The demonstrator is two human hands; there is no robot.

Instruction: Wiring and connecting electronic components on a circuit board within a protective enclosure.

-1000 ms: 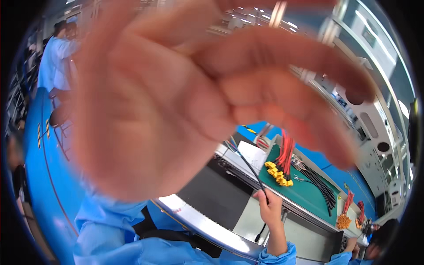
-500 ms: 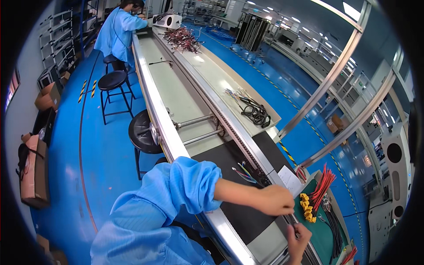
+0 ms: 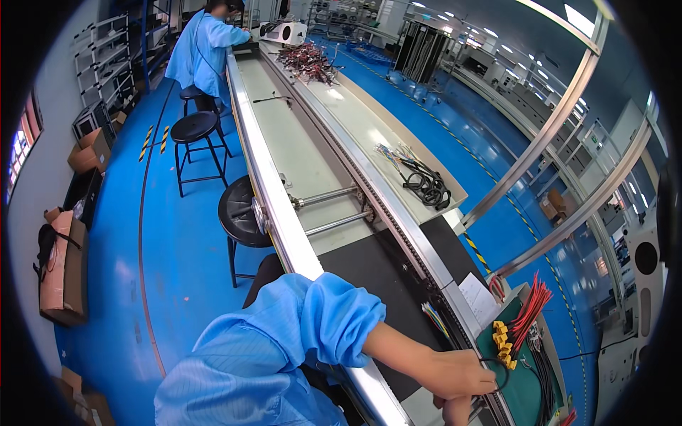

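Note:
My left hand (image 3: 458,374) reaches across the near end of the long bench, its fingers closed on a thin black cable (image 3: 505,370) that loops out past the fingertips. Just below it, my right hand (image 3: 456,412) is close against the left one, fingers bent and largely cut off by the lower edge. Whatever it grips is hidden. A bundle of coloured wire ends (image 3: 435,319) lies on the black mat (image 3: 366,273) beside the bench's rail; whether it belongs to the cable is unclear. To the right, red wires (image 3: 531,307) with yellow connectors (image 3: 503,346) rest on a green surface (image 3: 522,390).
A metal chain rail (image 3: 398,226) runs along the bench. Beyond it lie coiled black cables (image 3: 426,186) and a heap of red-black wires (image 3: 307,62). White paper (image 3: 479,298) sits near the wires. Black stools (image 3: 241,209) line the left side; another person (image 3: 202,53) stands at the far end.
My left hand has come nearer and down, meeting the right hand, which is now mostly out of frame. A black cable loop shows at the left fingers. The coloured wire ends have slid nearer along the mat.

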